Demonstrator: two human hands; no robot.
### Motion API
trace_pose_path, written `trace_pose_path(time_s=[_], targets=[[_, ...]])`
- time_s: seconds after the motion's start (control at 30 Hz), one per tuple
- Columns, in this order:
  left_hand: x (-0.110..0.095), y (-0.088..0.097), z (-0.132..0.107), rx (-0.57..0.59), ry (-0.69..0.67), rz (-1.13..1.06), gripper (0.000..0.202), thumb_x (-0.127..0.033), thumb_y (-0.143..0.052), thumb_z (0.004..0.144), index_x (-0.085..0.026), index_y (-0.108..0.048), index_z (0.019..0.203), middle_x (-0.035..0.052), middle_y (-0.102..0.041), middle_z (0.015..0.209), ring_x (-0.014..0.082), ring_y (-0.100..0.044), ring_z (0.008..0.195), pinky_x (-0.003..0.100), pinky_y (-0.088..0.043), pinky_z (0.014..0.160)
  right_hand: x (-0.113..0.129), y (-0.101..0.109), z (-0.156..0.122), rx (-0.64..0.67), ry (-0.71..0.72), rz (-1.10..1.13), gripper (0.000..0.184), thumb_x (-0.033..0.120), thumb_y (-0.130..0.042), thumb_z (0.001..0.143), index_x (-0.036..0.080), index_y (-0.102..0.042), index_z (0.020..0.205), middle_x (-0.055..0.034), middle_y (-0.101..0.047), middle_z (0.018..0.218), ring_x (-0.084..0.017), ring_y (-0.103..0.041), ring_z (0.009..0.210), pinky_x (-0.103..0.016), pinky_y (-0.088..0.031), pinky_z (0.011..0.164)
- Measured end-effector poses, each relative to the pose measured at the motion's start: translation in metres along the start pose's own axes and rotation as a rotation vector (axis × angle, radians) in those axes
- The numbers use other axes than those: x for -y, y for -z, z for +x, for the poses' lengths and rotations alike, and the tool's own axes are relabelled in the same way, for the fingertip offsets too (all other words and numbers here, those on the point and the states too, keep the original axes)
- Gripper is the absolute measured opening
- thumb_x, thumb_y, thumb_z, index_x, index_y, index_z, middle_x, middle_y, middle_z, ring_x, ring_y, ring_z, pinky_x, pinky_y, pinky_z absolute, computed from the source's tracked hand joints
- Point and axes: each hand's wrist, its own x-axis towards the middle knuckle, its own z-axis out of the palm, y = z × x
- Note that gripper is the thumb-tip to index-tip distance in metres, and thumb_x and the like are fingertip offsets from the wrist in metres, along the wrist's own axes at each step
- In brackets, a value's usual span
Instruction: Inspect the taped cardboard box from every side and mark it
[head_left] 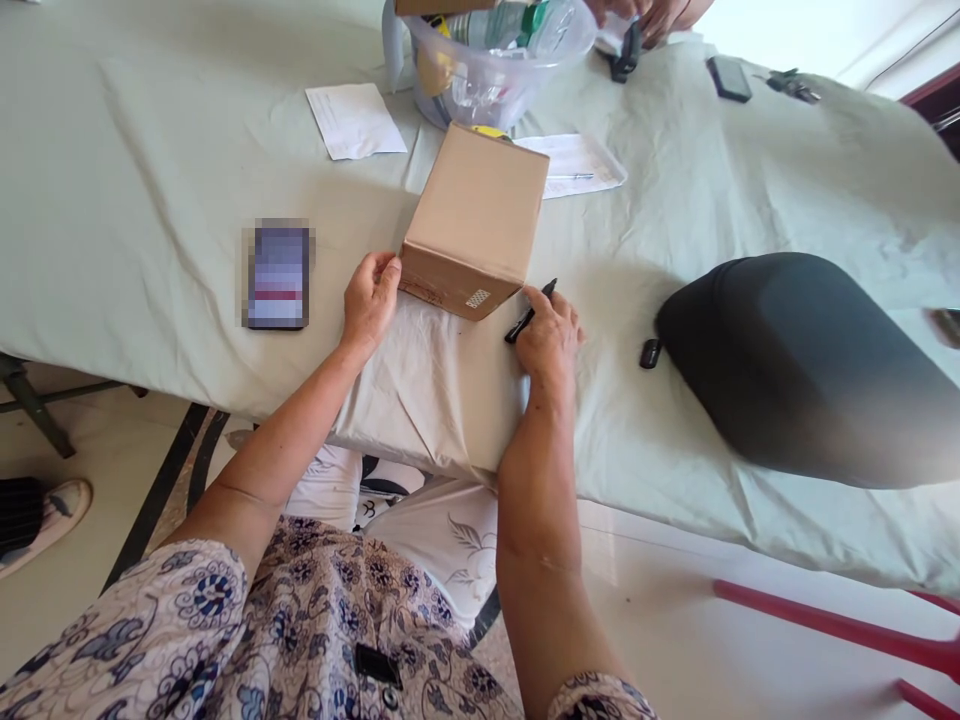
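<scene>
A brown cardboard box (480,205) rests on the cloth in front of me, its near side showing a small white printed patch. My left hand (371,303) grips the box's near left corner, thumb on top and fingers bent at its side. Beside the near right corner, my right hand (551,328) holds a black marker pen (517,328) crosswise under its fingers, the index fingertip at the box's edge. A small black cylinder like a pen cap (649,353) lies to the right of that hand.
A phone (279,277) lies left, and a large dark rounded object (810,370) right. Behind the box are a paper (356,121), a white tray with a pen (585,163) and a filled plastic basket (487,70). Another person's hands (660,18) handle something black at the back.
</scene>
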Motion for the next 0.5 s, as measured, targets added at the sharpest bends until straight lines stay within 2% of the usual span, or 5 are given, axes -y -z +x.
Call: trace_pose_path(time_s=[0.1, 0.27, 0.37, 0.5], targets=[[-0.005, 0.001, -0.002, -0.093, -0.212, 0.156, 0.019, -0.038, -0.078, 0.09, -0.024, -0.07, 0.1, 0.0055, -0.074, 0.119, 0.0221, -0.062, 0.136, 0.029, -0.046, 0.116, -0.003, -0.003, 0.001, -0.018, 0.013, 0.034, 0.067, 0.01, -0.033, 0.09, 0.031, -0.064, 0.145, -0.0112, -0.054, 0.158, -0.033, -0.043, 0.151, -0.071, -0.029, 0.124], [-0.018, 0.01, -0.006, -0.227, -0.472, 0.381, 0.017, -0.033, -0.069, 0.095, -0.024, -0.068, 0.11, 0.0067, -0.071, 0.125, 0.0213, -0.063, 0.136, 0.03, -0.044, 0.118, -0.002, -0.005, 0.005, -0.127, -0.032, 0.093, 0.07, 0.007, -0.031, 0.087, 0.024, -0.057, 0.15, -0.0156, -0.058, 0.15, -0.032, -0.054, 0.141, -0.064, -0.04, 0.119], [-0.032, 0.026, -0.006, -0.311, -0.537, 0.577, 0.02, -0.028, -0.063, 0.097, -0.023, -0.066, 0.116, 0.0084, -0.069, 0.13, 0.0237, -0.06, 0.138, 0.034, -0.042, 0.122, -0.001, -0.006, 0.009, -0.232, -0.082, 0.113, 0.068, 0.006, -0.032, 0.084, 0.018, -0.058, 0.146, -0.0186, -0.062, 0.14, -0.032, -0.06, 0.131, -0.061, -0.046, 0.113], [-0.054, 0.063, -0.004, -0.47, -0.498, 0.865, 0.028, -0.022, -0.054, 0.099, -0.021, -0.064, 0.125, 0.0107, -0.067, 0.136, 0.0247, -0.058, 0.139, 0.037, -0.041, 0.125, -0.001, -0.007, 0.015, -0.322, -0.058, 0.141, 0.064, 0.006, -0.035, 0.083, 0.016, -0.057, 0.143, -0.0193, -0.064, 0.133, -0.032, -0.061, 0.128, -0.058, -0.048, 0.111]])
